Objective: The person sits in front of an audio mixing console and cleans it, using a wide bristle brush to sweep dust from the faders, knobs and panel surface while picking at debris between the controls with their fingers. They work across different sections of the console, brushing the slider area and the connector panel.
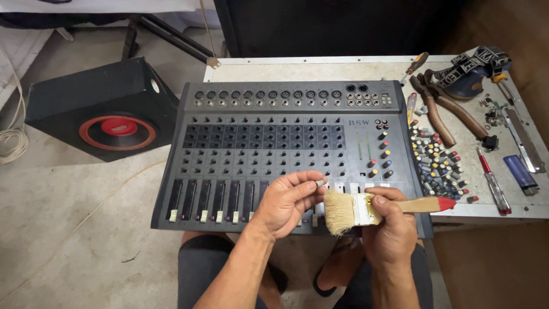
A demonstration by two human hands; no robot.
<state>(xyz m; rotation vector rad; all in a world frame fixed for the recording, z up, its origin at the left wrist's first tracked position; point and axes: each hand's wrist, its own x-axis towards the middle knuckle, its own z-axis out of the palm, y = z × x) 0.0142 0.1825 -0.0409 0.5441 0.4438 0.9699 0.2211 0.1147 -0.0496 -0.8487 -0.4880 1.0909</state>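
— So, where is the small knob cap [320,183] now?

— It is pinched between the fingertips of the left hand [287,201], low in the middle of the frame, just above the front edge of the mixer [286,143]. The right hand [390,226] is closed around the paintbrush [377,209]. The two hands are near but not touching.

— Which way does the brush point?

— Its long axis lies almost level, left to right. The pale bristles point left, toward the cap, and the red handle tip points right.

— What could go wrong?

— I think the cap is tiny and held only at its edge, so a strong stroke may flick it to the floor. It would be hard to find there.

— And around?

— At the right, on the counter [320,71], lie many loose knobs [437,163], pliers [440,111] and a red screwdriver [493,183]. A speaker box [103,109] stands at the left.
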